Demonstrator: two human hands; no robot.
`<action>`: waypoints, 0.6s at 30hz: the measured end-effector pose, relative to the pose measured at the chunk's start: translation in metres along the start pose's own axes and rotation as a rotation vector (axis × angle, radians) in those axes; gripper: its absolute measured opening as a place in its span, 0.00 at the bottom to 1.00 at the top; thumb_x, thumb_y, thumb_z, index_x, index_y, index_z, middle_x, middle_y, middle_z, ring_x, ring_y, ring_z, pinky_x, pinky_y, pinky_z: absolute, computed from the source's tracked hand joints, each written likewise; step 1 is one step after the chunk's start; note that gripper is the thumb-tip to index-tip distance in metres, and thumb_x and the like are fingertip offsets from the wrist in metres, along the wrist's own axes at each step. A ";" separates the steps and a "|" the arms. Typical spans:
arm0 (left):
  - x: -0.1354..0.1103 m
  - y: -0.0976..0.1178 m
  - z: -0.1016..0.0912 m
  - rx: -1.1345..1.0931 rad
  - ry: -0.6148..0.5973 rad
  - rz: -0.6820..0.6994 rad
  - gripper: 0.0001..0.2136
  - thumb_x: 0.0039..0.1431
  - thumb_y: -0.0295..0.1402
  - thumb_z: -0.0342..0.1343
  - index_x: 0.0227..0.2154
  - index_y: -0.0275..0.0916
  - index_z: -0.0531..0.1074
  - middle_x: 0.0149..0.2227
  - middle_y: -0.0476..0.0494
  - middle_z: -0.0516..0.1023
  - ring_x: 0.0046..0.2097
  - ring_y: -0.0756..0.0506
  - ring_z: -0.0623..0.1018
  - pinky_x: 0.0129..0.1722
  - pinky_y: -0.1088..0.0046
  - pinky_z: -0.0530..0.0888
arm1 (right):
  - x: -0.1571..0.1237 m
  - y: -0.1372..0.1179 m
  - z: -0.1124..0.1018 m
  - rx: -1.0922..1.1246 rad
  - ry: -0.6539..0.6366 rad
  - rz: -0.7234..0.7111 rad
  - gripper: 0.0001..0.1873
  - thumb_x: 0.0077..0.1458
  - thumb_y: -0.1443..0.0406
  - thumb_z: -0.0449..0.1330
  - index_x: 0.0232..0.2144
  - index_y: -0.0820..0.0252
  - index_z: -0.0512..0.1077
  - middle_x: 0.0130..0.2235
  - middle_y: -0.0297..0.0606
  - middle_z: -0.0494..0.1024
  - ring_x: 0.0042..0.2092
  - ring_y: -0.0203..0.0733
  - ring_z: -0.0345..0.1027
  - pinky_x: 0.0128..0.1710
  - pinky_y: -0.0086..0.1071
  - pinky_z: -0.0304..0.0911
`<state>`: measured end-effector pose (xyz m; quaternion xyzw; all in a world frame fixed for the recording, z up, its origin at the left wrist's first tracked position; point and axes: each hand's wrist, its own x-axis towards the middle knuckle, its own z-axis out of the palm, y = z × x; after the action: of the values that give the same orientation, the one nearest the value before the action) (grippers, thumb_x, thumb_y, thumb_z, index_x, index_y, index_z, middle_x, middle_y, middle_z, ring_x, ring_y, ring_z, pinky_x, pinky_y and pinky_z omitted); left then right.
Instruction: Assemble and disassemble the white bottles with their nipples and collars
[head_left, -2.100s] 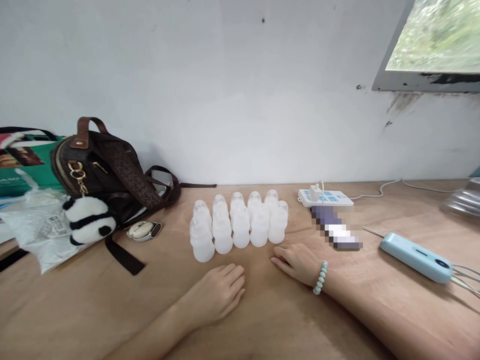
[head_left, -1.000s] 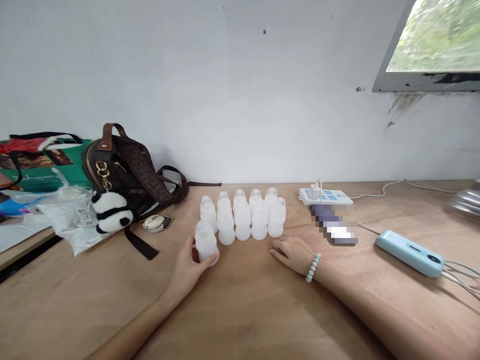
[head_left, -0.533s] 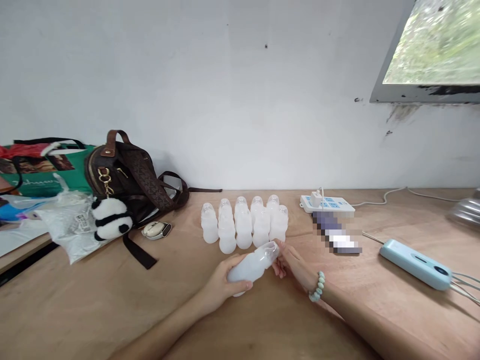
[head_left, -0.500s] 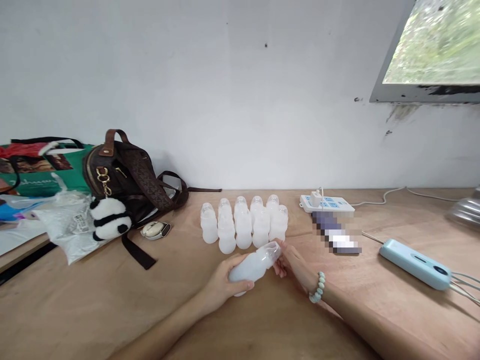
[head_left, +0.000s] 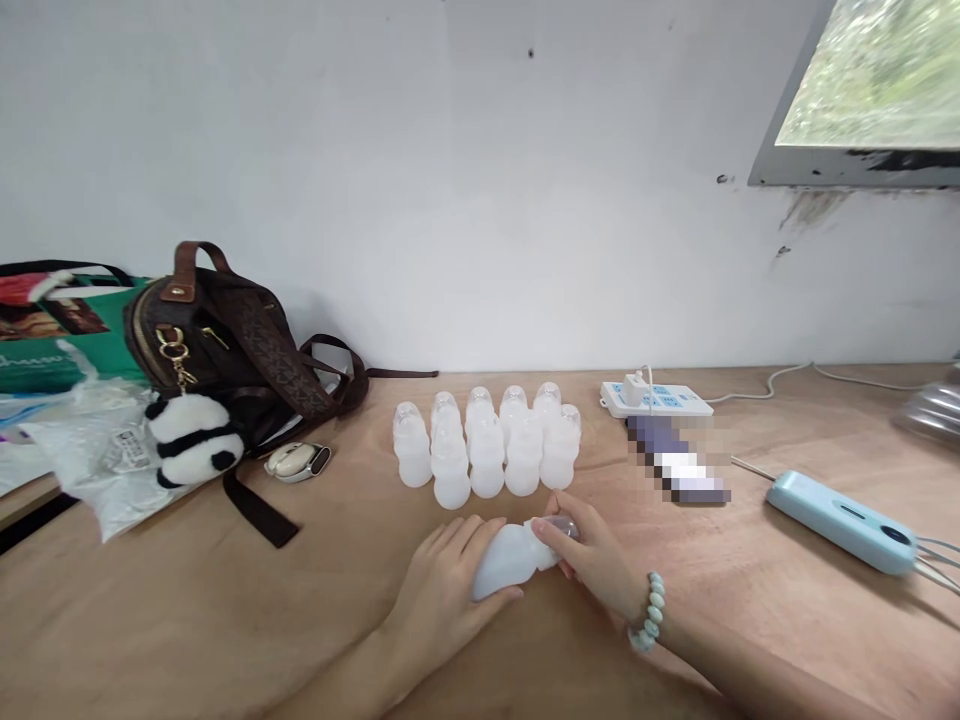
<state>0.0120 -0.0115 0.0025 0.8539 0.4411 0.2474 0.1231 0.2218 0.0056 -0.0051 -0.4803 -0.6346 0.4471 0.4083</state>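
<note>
My left hand (head_left: 442, 585) is wrapped round the body of a small frosted white plastic bottle (head_left: 510, 558), held tilted with its top pointing right. My right hand (head_left: 596, 555), with a pale bead bracelet at the wrist, pinches the bottle's clear cap (head_left: 561, 527). Just behind both hands, several more white bottles (head_left: 487, 445) of the same kind stand upright in two rows on the wooden table (head_left: 225, 610).
A brown handbag (head_left: 217, 340) with a panda charm (head_left: 191, 440) and a plastic bag (head_left: 82, 450) lie at the left. A small beige device (head_left: 296, 460) sits near the bag. A white power strip (head_left: 656, 398) and a light blue device (head_left: 840, 508) with cables lie right.
My left hand reached to the front-left bottle, lifted it from the group and brought it toward me, tilted. My right hand moved from lying flat on the table to gripping its cap.
</note>
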 end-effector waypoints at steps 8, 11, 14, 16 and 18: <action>0.004 0.015 -0.016 -0.533 -0.195 -0.189 0.13 0.54 0.41 0.61 0.37 0.37 0.76 0.32 0.47 0.78 0.31 0.45 0.74 0.32 0.71 0.70 | -0.005 -0.014 -0.008 -0.113 -0.010 -0.189 0.16 0.59 0.56 0.56 0.23 0.56 0.59 0.21 0.26 0.58 0.25 0.34 0.51 0.25 0.29 0.49; 0.006 0.013 -0.017 -0.988 -0.377 -0.374 0.19 0.48 0.47 0.64 0.33 0.34 0.76 0.24 0.50 0.74 0.24 0.50 0.70 0.23 0.77 0.64 | -0.007 -0.017 -0.014 -0.104 -0.080 -0.289 0.14 0.59 0.56 0.56 0.26 0.57 0.63 0.21 0.26 0.61 0.23 0.33 0.53 0.23 0.28 0.50; 0.008 0.005 -0.015 -1.288 -0.564 -0.468 0.24 0.44 0.52 0.66 0.32 0.32 0.77 0.22 0.47 0.76 0.22 0.50 0.72 0.20 0.78 0.68 | -0.009 -0.020 -0.017 -0.099 -0.103 -0.411 0.16 0.61 0.53 0.55 0.29 0.57 0.65 0.22 0.29 0.66 0.22 0.33 0.56 0.22 0.28 0.52; 0.008 0.000 -0.013 -1.413 -0.686 -0.473 0.27 0.45 0.55 0.63 0.32 0.30 0.78 0.21 0.44 0.76 0.20 0.50 0.72 0.17 0.78 0.68 | -0.011 -0.023 -0.018 -0.124 -0.091 -0.507 0.18 0.63 0.51 0.54 0.30 0.57 0.66 0.23 0.30 0.69 0.22 0.33 0.58 0.21 0.27 0.53; 0.008 -0.003 -0.011 -1.488 -0.783 -0.462 0.32 0.46 0.60 0.60 0.32 0.28 0.79 0.19 0.43 0.75 0.18 0.49 0.71 0.13 0.78 0.66 | -0.013 -0.028 -0.020 -0.176 -0.071 -0.597 0.19 0.64 0.49 0.53 0.32 0.57 0.67 0.24 0.31 0.71 0.22 0.34 0.60 0.20 0.27 0.55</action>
<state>0.0081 -0.0039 0.0130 0.4646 0.2529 0.1291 0.8388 0.2367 -0.0075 0.0257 -0.2904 -0.7977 0.2672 0.4559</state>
